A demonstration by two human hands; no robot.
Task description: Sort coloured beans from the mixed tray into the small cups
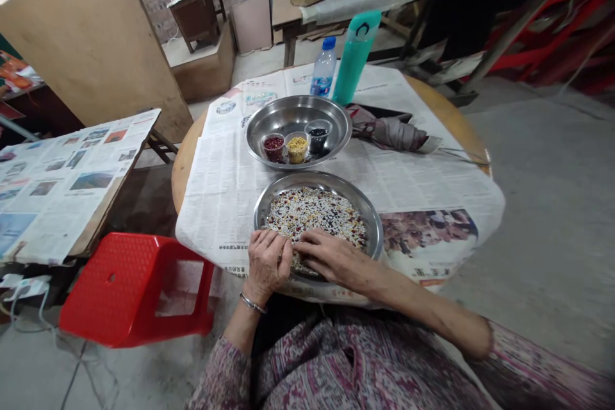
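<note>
A round steel tray [376, 224] close to my body holds a spread of mixed white, dark red, yellow and black grains and beans [314, 214]. Over its near left rim is my left hand [269, 262], fingers curled in; whatever they hold is hidden. My right hand [331, 259] reaches over the near side of the tray, its bent fingers down at the grains beside my left thumb. Behind stands a second steel basin [288, 112] with three clear cups: dark red beans [273, 146], yellow grains [296, 146] and black beans [318, 138].
Newspaper [216, 192] covers the round table. A water bottle [323, 70], a teal flask [356, 57] and a bundled grey umbrella-like item [391, 131] stand or lie behind and right of the basin. A red stool [115, 288] is at left, near another newspaper-covered table [81, 173].
</note>
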